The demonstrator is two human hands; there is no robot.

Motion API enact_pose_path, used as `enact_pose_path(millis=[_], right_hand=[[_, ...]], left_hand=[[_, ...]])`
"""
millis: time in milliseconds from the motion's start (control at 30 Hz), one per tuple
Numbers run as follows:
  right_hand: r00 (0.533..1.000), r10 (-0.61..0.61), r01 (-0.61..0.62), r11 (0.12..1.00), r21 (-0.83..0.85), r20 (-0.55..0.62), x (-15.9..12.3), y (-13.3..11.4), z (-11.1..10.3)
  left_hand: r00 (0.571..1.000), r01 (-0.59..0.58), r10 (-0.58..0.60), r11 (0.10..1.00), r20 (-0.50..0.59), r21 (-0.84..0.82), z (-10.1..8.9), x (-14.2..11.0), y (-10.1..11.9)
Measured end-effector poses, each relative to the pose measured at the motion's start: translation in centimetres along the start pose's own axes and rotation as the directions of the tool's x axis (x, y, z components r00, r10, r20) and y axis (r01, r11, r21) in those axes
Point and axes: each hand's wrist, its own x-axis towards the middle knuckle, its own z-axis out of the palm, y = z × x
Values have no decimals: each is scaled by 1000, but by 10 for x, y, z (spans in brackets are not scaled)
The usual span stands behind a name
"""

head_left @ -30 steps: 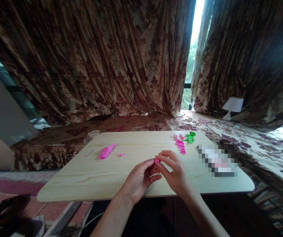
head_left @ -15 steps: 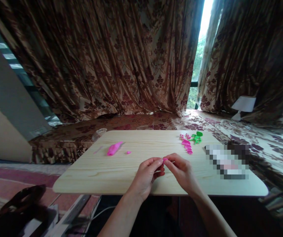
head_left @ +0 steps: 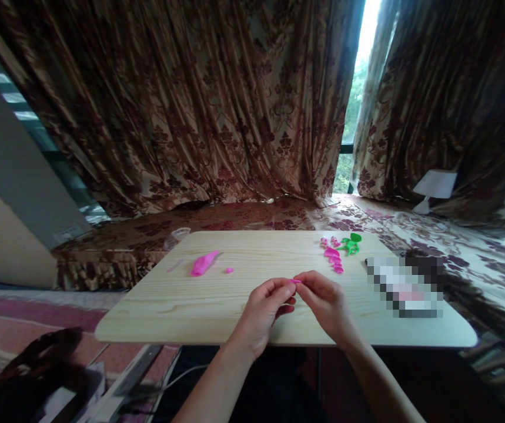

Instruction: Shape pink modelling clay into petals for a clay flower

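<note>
Between the fingertips of both hands is a small thin piece of pink modelling clay (head_left: pixel 295 281). My left hand (head_left: pixel 266 309) pinches it from the left, fingers curled beneath. From the other side my right hand (head_left: pixel 325 302) pinches it with thumb and index finger. Both hands are held just above the near middle of the wooden table. A bigger pink clay lump (head_left: pixel 204 264) lies to the left, with a tiny pink bit (head_left: pixel 230 271) beside it. At the back right, several flattened pink clay pieces (head_left: pixel 333 259) sit in a row near green clay pieces (head_left: pixel 351 244).
The pale wooden table (head_left: pixel 146 317) has rounded corners. A blurred-out flat object (head_left: pixel 404 291) lies at its right side. Past the back left edge stands a clear container (head_left: pixel 177 237). A white lamp (head_left: pixel 435 187) is on the patterned ledge, before long curtains (head_left: pixel 234 117).
My fingers have shifted slightly on the pink clay piece, and more of it shows between them. The things on the table have stayed where they were.
</note>
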Motion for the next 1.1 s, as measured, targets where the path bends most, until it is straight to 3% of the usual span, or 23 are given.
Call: enact_pose_path(millis=[100,233,367,500,633,800,900,1000,1100], right_hand=[[1000,-11,12,1000,-23,26,0,-2,-2],[996,39,-37,999,-26,84,1,-4,-6],[997,68,-68,998,-3,24,1,-1,-3],[1000,-1,0,999,-38,-21,1,2,3],[986,-144,128,976,-176,-82,-3,5,6],[980,-197,200,946,-255,37,-9,4,6],[974,-226,223,917,-330,31,-10,3,6],[969,-246,240,894,-377,35,-6,3,5],[969,-242,242,885,-397,51,-3,5,3]], left_hand=[[998,-51,53,997,-28,55,1,-1,-1],[998,-51,51,999,-26,3,5,-1,1],[992,-87,87,996,-89,0,8,0,1],[990,-108,111,993,-84,40,8,0,-4],[997,-51,50,998,-64,-20,5,2,-9],[991,115,-130,954,-37,-278,-2,7,-10],[984,157,-178,920,-26,-360,-5,8,-12],[982,159,-183,920,-35,-358,-4,7,-14],[987,111,-135,963,-84,-247,-2,6,-15]])
